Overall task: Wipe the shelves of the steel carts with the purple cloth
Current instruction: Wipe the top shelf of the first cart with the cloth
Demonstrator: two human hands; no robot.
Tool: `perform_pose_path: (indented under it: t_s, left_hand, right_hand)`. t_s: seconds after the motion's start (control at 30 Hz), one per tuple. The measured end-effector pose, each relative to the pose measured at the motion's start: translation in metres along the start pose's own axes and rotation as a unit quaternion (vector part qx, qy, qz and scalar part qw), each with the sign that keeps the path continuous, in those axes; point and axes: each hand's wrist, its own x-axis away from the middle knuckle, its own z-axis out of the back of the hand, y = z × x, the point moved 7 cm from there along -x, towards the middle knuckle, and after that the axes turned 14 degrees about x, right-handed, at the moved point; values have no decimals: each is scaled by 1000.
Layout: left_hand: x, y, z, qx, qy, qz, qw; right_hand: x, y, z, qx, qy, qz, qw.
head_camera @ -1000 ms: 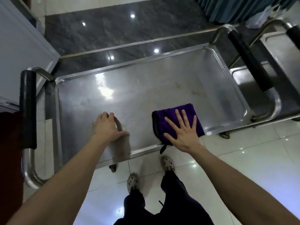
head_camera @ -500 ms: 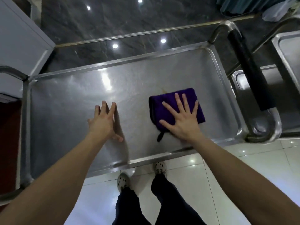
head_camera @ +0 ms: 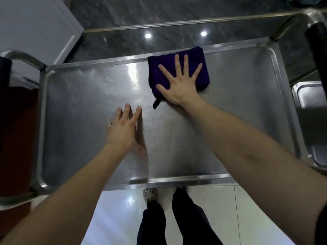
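- The right hand (head_camera: 178, 85) lies flat on the purple cloth (head_camera: 159, 61). Its fingers are straight and spread wide apart and the thumb is splayed to the left; nothing is gripped.
- The purple cloth is folded into a rough square. It sits on the top shelf (head_camera: 238, 112) of the steel cart, right of the middle, and its far edge is up against the shelf's far rim (head_camera: 106, 63).
- A small dark loop (head_camera: 156, 103) trails from the cloth's near left corner onto the bare steel.
- The left hand (head_camera: 123, 131) is on the shelf near its middle, well apart from the cloth. Its fingers are straight and close together, pointing away from the person, and the thumb is stretched back toward the near edge. The fingertips meet their own reflection in the steel; whether the palm bears down cannot be told.
- The shelf is a shallow tray with a raised lip and rounded corners, and ceiling lights glare off its surface.
- A black-gripped handle (head_camera: 318, 50) rises at the cart's right end, and another black grip (head_camera: 4, 71) shows at the left edge of the view.
- Part of a second steel cart's shelf (head_camera: 311, 96) shows just beyond the right end.
- Below the near rim the person's dark trousers (head_camera: 191, 218) and a pale shoe (head_camera: 148, 194) stand on white floor tiles (head_camera: 115, 209).
- Dark marbled flooring (head_camera: 159, 15) lies beyond the cart, and a white cabinet (head_camera: 35, 23) stands at the upper left.
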Motion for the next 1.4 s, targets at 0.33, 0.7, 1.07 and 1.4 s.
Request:
perform_pose_path:
  t_s: [0.33,0.7,1.07,1.4]
  left_hand:
    - [7,3,8,-4,-2,-5,1000]
    - [12,1,-2,-17,-9,-16,1000]
    - [-2,-7,-8,-24,22,-17,999]
    - [10,-3,2,-11,11,-14,1000]
  right_hand:
    - [231,-64,-55,-20,76,45,996]
    - [226,-20,-58,-23,14,-22,999]
    - [-28,-64,22,-17,3,-61,998]
    - [101,-43,-27,-7,21,-25,999]
